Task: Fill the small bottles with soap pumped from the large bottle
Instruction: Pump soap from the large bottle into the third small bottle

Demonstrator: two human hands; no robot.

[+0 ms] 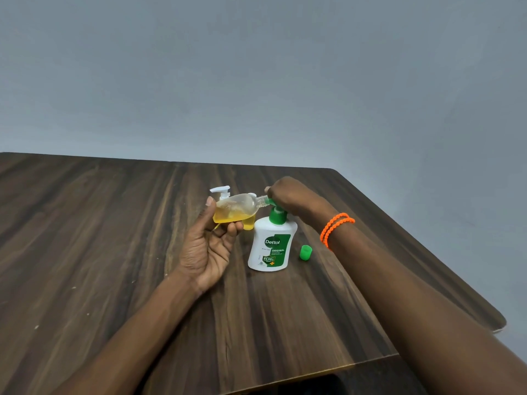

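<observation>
The large white bottle (270, 246), with a green label and a green pump, stands upright mid-table. My right hand (288, 196) rests on top of the pump head, fingers over it. My left hand (212, 240) grips a small clear bottle (236, 208) tipped on its side, part full of yellow soap, its open neck against the green nozzle. Behind it stands another small bottle with a white pump (221, 191), mostly hidden, with yellow soap visible below. A loose green cap (305, 252) lies right of the large bottle.
The dark wooden table (114, 238) ends at a far edge near the grey wall and at a rounded right edge. An orange band (335, 229) circles my right wrist.
</observation>
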